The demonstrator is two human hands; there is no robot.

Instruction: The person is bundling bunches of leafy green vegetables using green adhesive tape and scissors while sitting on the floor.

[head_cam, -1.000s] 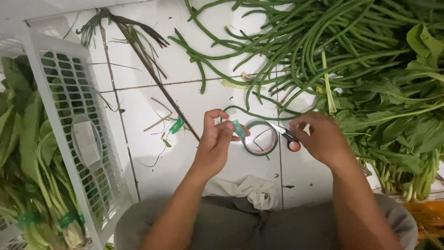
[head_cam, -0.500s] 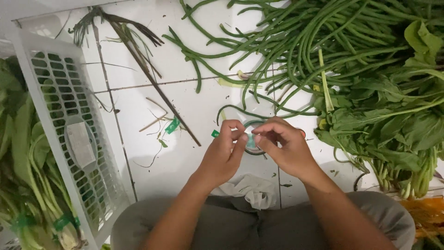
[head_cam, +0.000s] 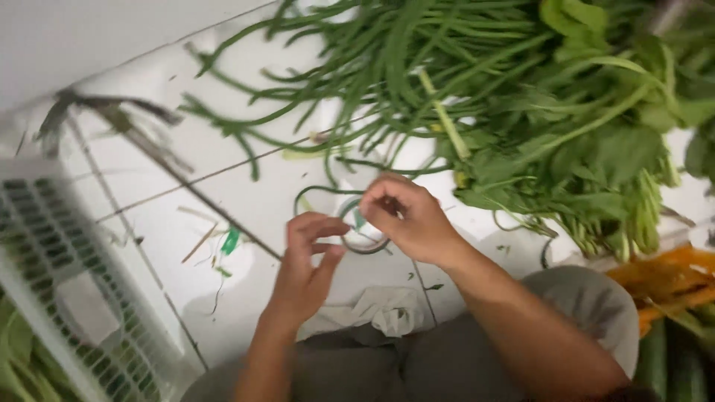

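Hands shifted toward 12 since last frame, view blurred. Right hand (head_cam: 413,219) grip pinching green tape roll (head_cam: 363,232); left hand (head_cam: 309,260) fingers loosely spread at 8 o'clock of roll. Roll half hidden, on glossy white tiled floor (head_cam: 223,186); long beans (head_cam: 372,67) at 12.

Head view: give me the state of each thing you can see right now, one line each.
left hand: fingers loosely curled, beside the tape roll, grip unclear.
right hand: fingers pinched shut over the tape roll; what they grip is hidden.
green tape roll: flat on the floor, partly covered.
long beans: loose, spread over the tiles.
leafy greens: heaped, stems toward the person.
white crate: holding greens.
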